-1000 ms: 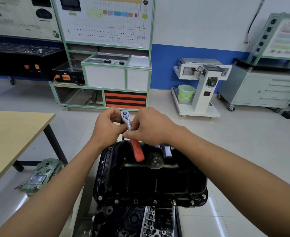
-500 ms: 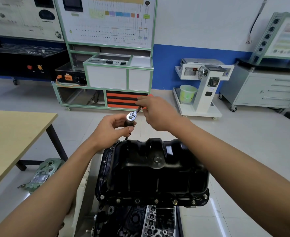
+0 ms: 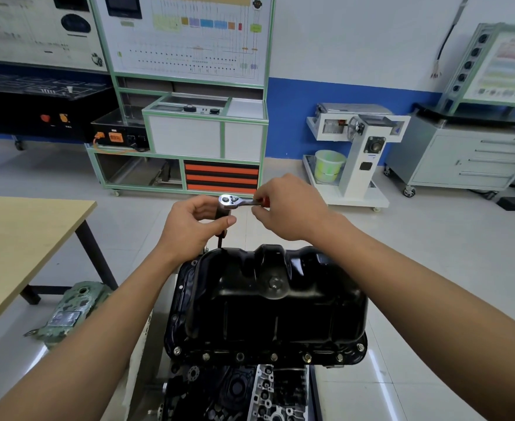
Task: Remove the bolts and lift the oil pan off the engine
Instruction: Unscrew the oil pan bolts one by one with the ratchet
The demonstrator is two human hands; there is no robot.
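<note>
The floor (image 3: 432, 268) is pale glossy tile, and the back wall is white above a blue band. At far left a light wooden table (image 3: 22, 238) stands on dark legs. A green-painted metal casting (image 3: 74, 308) lies on the floor by its foot. Behind them a black console runs along the wall. A green-framed training board (image 3: 189, 41) stands next, with a wiring diagram above, white cabinets below and orange drawers (image 3: 221, 177) at its base. Further right is a white wheeled stand (image 3: 359, 147) with a handwheel, and a pale green bucket (image 3: 329, 165) sits on its base. Beyond it is a grey drawer cabinet (image 3: 469, 159) on castors, topped by a slanted display panel (image 3: 505, 65).

The black oil pan (image 3: 265, 305) sits low in the middle, bolted sump-up on the engine (image 3: 250, 396). A row of bolts (image 3: 273, 356) shows along its near flange and a drain plug (image 3: 274, 282) in its upper face.

The left hand (image 3: 189, 229) is above the pan's far left corner. Its fingers and thumb are curled round the dark extension bar (image 3: 219, 241), which drops toward that corner of the flange. Whether the tip sits on a bolt cannot be told. The chrome head of the ratchet wrench (image 3: 230, 200) sits on top of the bar. Its red grip runs right into the right hand (image 3: 292, 208), whose fingers are curled round it.
</note>
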